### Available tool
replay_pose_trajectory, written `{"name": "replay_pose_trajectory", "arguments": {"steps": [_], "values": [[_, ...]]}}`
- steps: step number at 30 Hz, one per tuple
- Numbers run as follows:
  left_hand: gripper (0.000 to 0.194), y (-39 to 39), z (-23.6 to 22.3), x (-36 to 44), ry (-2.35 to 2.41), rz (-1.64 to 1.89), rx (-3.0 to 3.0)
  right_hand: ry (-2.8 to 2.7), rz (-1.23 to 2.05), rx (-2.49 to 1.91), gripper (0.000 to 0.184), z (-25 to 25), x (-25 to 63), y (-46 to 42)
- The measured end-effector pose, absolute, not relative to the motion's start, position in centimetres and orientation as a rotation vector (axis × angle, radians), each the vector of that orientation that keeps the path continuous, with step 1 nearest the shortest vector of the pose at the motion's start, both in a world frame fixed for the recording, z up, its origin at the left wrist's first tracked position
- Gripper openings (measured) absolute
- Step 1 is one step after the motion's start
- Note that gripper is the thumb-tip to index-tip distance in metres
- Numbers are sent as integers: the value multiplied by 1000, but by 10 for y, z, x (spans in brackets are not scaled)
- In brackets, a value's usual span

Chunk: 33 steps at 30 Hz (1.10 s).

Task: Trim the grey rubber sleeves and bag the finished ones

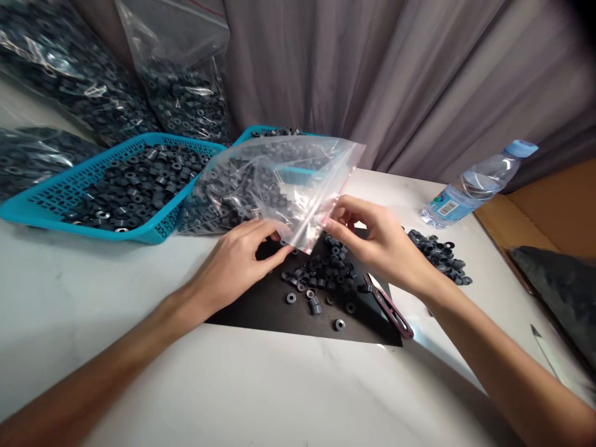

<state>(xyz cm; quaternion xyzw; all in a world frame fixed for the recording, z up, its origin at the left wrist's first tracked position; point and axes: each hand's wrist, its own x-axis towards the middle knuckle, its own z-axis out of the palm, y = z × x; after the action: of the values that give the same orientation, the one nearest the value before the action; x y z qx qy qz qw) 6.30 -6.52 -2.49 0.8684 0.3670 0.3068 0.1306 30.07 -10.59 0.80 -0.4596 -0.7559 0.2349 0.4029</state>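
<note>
A clear zip bag (228, 180), part filled with small dark ring-shaped pieces, leans toward me with its mouth end over a black mat (251, 310). My right hand (367, 230) pinches the bag's zip edge between thumb and fingers. At the bag's lower corner, my left hand (237, 261) grips the plastic with thumb and fingers, some of them hidden behind it. Below the bag's mouth, a loose heap of dark rings (326, 270) lies on the mat, with a few single ones nearer me. Thread snips (388, 307) rest at the mat's right edge.
A blue basket (153, 233) of dark pieces stands at left, another blue basket (251, 131) behind the bag. Large filled bags (186, 93) are at the back left. A second pile of pieces (440, 257), a water bottle (475, 186) and a cardboard box (554, 205) lie at right.
</note>
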Motion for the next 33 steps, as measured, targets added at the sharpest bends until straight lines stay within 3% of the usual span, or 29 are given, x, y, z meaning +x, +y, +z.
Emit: {"name": "replay_pose_trajectory", "arguments": {"steps": [6, 17, 29, 33], "values": [[21, -58, -17, 56, 1217, 950, 2453, -1969, 511, -1124, 25, 21, 303, -114], [23, -57, -33, 66, 1092, 791, 2590, -1948, 446, -1176, 7, 10, 305, -104], [46, -44, -43, 58, 1154, 545, 2848, -1922, 454, -1258, 9, 7, 306, -104], [38, -40, -47, 60, 1145, 516, 2956, -1925, 466, -1267, 10, 4, 303, -103]]}}
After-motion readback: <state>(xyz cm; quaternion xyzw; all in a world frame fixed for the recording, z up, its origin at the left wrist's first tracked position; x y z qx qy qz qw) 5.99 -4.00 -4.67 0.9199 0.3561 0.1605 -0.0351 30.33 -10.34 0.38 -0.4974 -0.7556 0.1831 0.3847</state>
